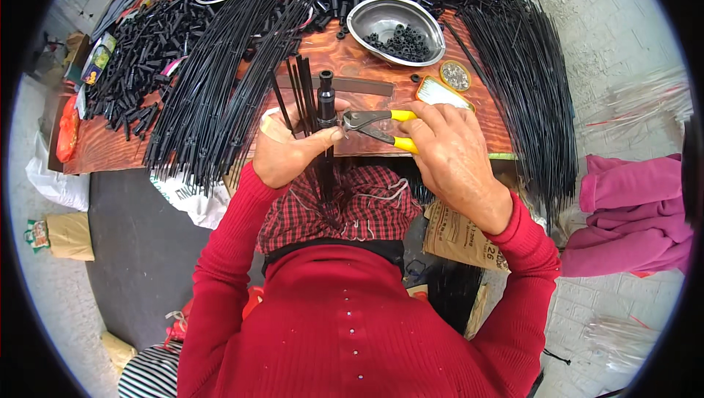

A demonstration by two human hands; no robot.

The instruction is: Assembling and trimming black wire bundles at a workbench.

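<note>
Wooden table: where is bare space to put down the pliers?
Bare wood lies between the rod bundles and the steel bowl; a smaller patch sits right of the right hand. The left end is crowded with black parts.

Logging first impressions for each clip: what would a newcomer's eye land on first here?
Probably the hands at centre: the left hand grips a bundle of black rods with a black tube upright, while the right hand holds yellow-handled pliers to it. Next, the fans of thin black rods across the wooden table, and the steel bowl of small black rings behind.
</note>
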